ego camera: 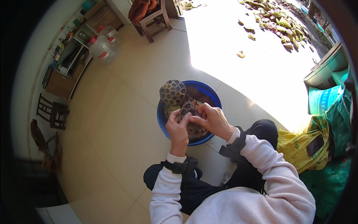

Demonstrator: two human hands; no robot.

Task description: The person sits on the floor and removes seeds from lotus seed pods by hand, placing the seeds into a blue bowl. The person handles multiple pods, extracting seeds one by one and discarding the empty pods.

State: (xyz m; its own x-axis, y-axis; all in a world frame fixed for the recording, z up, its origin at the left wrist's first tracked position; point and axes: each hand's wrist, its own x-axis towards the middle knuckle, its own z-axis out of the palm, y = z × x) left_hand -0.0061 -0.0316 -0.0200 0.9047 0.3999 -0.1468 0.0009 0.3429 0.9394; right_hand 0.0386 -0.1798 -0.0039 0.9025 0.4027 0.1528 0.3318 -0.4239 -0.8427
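Above a blue plastic tub (161, 123) on the tiled floor, both my hands are on one brownish lotus seed pod (188, 107). My left hand (178, 130) grips its near left side, the thumb lying across the pitted face. With thumb and fingertips together, my right hand (214, 119) pinches at the pod's torn right edge. A larger round lotus pod (172, 91) with dark seeds rests at the tub's far left rim. Below my hands another brown pod (196, 131) lies in the tub. Small brown contents, too shaded to tell apart, show at the tub's far side.
Many green lotus pods (279, 25) lie spread on the sunlit ground at the upper right. Yellow woven sacks (304, 140) with a dark phone (315, 145) on top stand at my right. Large water bottles (103, 49), a cabinet (60, 84) and a wooden chair (152, 23) are farther off.
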